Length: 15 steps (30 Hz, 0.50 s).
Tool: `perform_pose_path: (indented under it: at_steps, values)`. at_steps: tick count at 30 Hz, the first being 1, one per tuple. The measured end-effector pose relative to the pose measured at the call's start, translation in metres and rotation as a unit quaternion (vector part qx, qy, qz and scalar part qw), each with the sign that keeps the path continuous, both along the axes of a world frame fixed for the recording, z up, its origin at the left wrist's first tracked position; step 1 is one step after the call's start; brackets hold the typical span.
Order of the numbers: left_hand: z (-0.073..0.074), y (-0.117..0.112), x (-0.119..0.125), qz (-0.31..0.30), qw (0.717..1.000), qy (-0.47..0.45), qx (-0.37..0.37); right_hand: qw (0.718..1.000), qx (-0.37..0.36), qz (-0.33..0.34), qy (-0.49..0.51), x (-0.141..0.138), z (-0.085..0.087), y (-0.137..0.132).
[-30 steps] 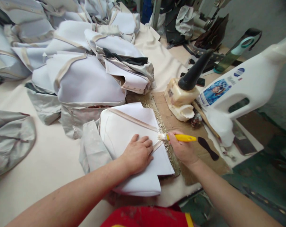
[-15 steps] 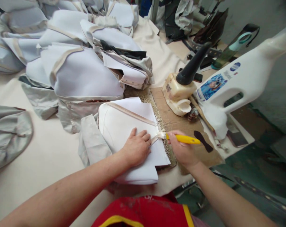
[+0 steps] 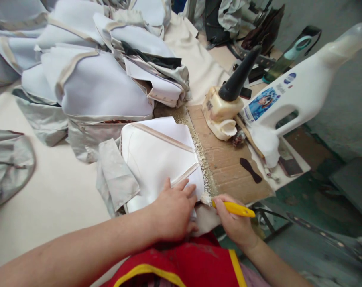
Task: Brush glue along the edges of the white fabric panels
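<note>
My left hand (image 3: 172, 211) lies flat with fingers stretched out on a white fabric piece (image 3: 157, 155) edged with beige strips, near its front edge. My right hand (image 3: 233, 221) is closed round the yellow handle of a small brush (image 3: 225, 205). The brush's pale bristles touch the fabric's lower right corner, just right of my left fingers. The fabric rests partly on a glue-crusted brown cardboard sheet (image 3: 229, 159).
A heap of white and grey fabric pieces (image 3: 94, 75) fills the back left. A glue pot with a black cone (image 3: 229, 107) and a large white jug (image 3: 294, 95) stand at the right. The table edge lies close to my right hand.
Both hands have moved toward me along the fabric. The brush went from the beige strip at mid-piece down to the lower right corner. The view shifted forward.
</note>
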<state>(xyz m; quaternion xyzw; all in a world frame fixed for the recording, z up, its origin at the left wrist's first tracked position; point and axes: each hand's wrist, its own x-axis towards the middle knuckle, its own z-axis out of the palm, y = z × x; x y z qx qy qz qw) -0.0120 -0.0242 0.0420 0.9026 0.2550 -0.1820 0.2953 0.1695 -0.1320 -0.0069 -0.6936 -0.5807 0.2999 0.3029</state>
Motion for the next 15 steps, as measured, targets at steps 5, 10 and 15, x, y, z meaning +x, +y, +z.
perform_pose_path:
  at_steps: [5,10,15]
  values:
    - [-0.006,-0.025,-0.013,-0.028,0.998,0.04,0.033,0.998,0.019,-0.057,-0.011,0.008,0.017,-0.004]
    - [-0.018,-0.028,-0.012,-0.029,0.993,0.052,0.1,0.999,0.035,-0.025,-0.018,0.006,0.014,0.0]
    - [-0.022,-0.057,-0.016,0.012,0.977,0.012,0.213,0.998,0.042,-0.011,-0.045,-0.023,0.006,0.003]
